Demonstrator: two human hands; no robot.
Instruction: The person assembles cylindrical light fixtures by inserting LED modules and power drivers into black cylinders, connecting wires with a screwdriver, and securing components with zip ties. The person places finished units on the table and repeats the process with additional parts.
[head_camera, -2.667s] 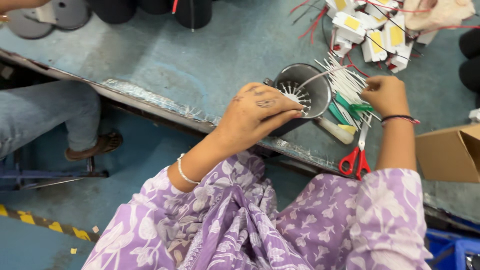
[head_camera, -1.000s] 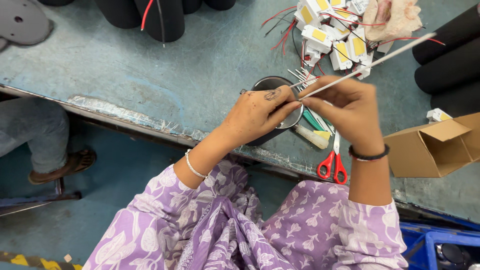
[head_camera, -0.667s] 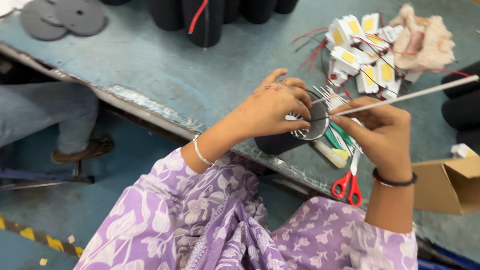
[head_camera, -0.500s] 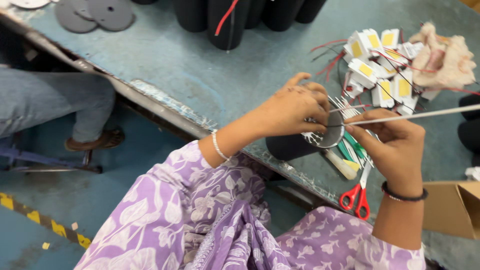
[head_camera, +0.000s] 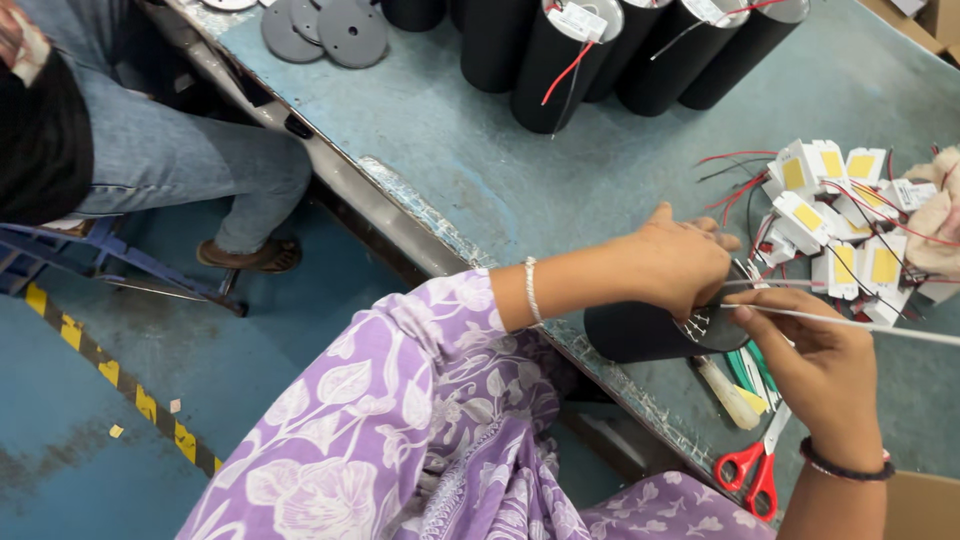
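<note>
Right at the near edge of the worktop (head_camera: 560, 150), a black cylinder housing (head_camera: 640, 332) lies on its side, its long axis running roughly left to right along that edge, with its open end facing the right hand. The left hand (head_camera: 675, 265) is clamped over the top of that open end, fingers curled down around the rim, so the housing sits directly beneath and partly behind it. The right hand (head_camera: 815, 365) is just to the right of the mouth, pinching a thin white sleeved wire (head_camera: 860, 325) between thumb and fingertips; the wire runs out from the housing's mouth toward the right edge of the worktop, nearly in line with the housing's axis. Both hands are touching the work, but the left is the one on the housing itself, the right only on the wire.

Inside the mouth there seem to be more thin white wire ends, though the left hand's fingers hide most of them.

Just under the right hand lie a cream-coloured tube (head_camera: 728, 393) and green strips (head_camera: 752, 368), and nearer the person, red-handled scissors (head_camera: 752, 468). Beyond the hands, toward the far right corner, a heap of small white modules with yellow faces (head_camera: 835, 225) trails red wires. Upright black cylinders (head_camera: 560, 55) stand along the far edge, with grey discs (head_camera: 335, 28) at the far left corner. Another person's jeans-clad leg (head_camera: 170, 160) shows beside the worktop's left side.
</note>
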